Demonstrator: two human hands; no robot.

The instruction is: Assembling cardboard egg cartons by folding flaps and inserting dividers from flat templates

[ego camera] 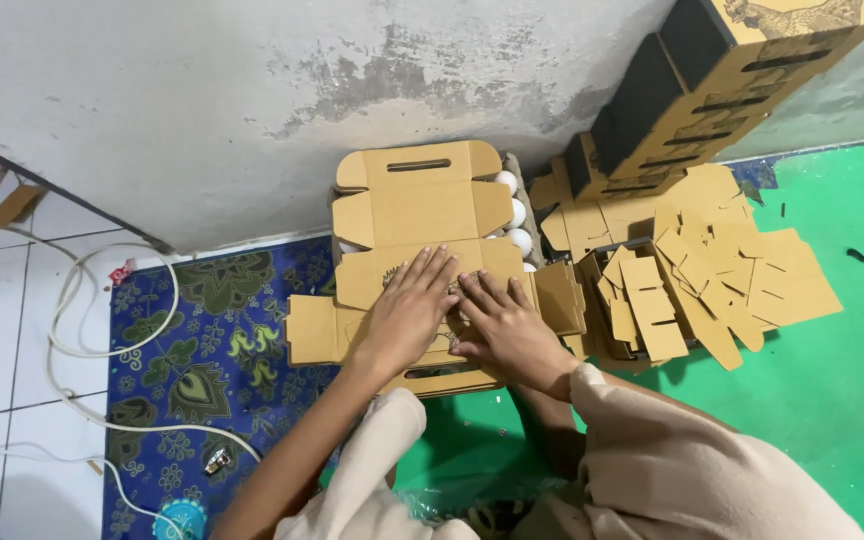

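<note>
A flat, unfolded brown cardboard box blank lies in front of me, partly over a tray of white eggs. My left hand presses flat on the blank's near panel, fingers spread. My right hand lies flat beside it on the same panel, fingers pointing left and touching the left hand. Neither hand grips anything.
A heap of flat cardboard blanks lies to the right on a green mat. Folded boxes are stacked against the grey wall. A blue patterned mat and white cables are on the left.
</note>
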